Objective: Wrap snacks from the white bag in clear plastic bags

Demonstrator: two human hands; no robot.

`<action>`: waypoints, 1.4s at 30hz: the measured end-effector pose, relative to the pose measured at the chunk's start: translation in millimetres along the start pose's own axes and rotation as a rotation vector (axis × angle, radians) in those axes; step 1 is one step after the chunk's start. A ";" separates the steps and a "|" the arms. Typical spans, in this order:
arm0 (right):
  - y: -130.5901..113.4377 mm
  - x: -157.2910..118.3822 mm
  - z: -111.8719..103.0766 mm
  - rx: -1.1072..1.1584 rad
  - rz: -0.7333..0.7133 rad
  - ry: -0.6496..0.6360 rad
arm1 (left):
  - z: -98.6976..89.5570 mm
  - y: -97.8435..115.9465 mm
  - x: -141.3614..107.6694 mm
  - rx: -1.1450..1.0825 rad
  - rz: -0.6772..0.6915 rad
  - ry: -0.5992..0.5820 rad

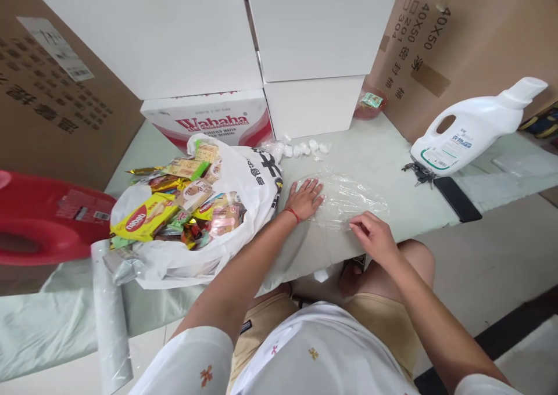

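A clear plastic bag (pixel 344 194) lies spread and crinkled on the pale cloth-covered table (pixel 383 157). My left hand (pixel 305 199) rests flat on its left end, fingers stretched out. At the bag's near right edge, my right hand (pixel 372 235) pinches the film between thumb and fingers. Beyond the bag sit several small white wrapped bundles (pixel 305 148) in a loose row. Beside my left forearm, a white shopping bag (pixel 248 186) gapes, full of packaged snacks (pixel 187 197), among them a yellow wafer pack (pixel 142 216).
White boxes and a Wahaha carton (pixel 213 119) stand along the back. On the right are a white detergent bottle (pixel 475 128), keys (pixel 418 173) and a black phone (pixel 457 198). A red jug (pixel 52 218) and plastic roll (pixel 111 319) lie left.
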State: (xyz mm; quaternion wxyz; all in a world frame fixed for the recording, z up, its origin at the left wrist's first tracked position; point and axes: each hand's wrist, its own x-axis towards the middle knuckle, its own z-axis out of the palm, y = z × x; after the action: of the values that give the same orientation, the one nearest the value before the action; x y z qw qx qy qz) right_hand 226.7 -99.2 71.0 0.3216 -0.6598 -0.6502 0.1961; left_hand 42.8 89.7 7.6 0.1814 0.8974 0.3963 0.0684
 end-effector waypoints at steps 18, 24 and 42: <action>85.9 138.6 -9.3 -0.270 0.060 -0.067 | -19.8 45.7 -113.7 -0.217 -0.152 0.527; 71.9 148.9 -4.1 0.348 0.269 -0.159 | -29.3 5.5 -41.7 -0.250 -0.247 0.416; 58.2 75.9 -9.9 1.233 1.013 0.251 | -18.5 96.5 -89.9 -1.551 -0.926 -0.063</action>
State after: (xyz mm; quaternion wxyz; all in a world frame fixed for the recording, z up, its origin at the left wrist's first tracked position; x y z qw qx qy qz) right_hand 282.0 -23.1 50.6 0.5705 -0.5953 -0.0060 0.5658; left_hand 43.3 -31.3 63.3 0.7556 0.2752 0.5553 0.2119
